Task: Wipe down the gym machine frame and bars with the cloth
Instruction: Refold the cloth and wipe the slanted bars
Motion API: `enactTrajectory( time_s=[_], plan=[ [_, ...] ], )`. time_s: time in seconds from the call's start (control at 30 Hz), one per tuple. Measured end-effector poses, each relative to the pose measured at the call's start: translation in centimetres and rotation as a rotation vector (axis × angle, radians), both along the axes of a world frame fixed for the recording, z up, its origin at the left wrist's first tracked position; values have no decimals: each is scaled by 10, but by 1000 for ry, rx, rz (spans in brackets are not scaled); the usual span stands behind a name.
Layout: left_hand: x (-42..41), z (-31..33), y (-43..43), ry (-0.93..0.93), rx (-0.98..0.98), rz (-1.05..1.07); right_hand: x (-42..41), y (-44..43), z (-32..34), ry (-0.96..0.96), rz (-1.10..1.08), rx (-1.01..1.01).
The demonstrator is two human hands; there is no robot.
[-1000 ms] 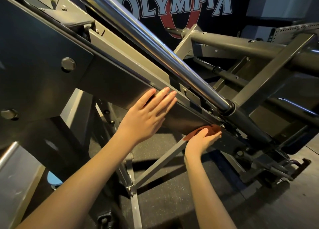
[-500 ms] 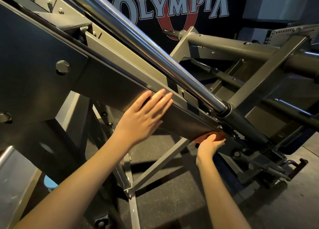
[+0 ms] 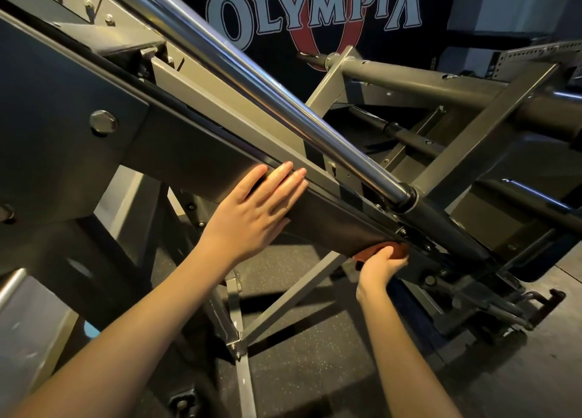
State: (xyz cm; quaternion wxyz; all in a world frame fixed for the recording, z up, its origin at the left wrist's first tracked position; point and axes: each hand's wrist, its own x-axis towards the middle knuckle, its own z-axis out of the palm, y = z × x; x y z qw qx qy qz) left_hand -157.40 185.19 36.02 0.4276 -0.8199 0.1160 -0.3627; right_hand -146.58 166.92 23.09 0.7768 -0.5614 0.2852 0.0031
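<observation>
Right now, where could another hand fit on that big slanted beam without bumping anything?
The beam's dark face is bare between the big bolt and the left hand, which lies flat on it. Lower down it gets crowded: the right hand presses the cloth under the beam's end, beside brackets and the shiny bar's collar.

Two bare, sleeveless forearms (image 3: 132, 348)

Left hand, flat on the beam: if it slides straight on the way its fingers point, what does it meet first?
Probably the lighter grey rail just past the left hand's fingertips, on the dark sloping frame beam; beyond it, the polished chrome bar. Depth is unclear.
</observation>
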Motion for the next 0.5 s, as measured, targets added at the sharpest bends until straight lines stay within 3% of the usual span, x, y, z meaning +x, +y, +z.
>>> enactTrajectory(
  time_s=[0.1, 0.23, 0.37, 0.5],
  plan=[
    [0, 0, -1, 12, -12, -6, -26, 19, 14, -66, 125, 19],
    [-1, 1, -1, 14, -11, -5, -41, 30, 13, -232, 183, -120],
    [-1, -4, -11, -25, -33, 19, -19, 2, -3, -156, 164, -196],
    [4, -18, -30, 43, -75, -45, -4, -17, -7, -42, 96, -77]
  ],
)
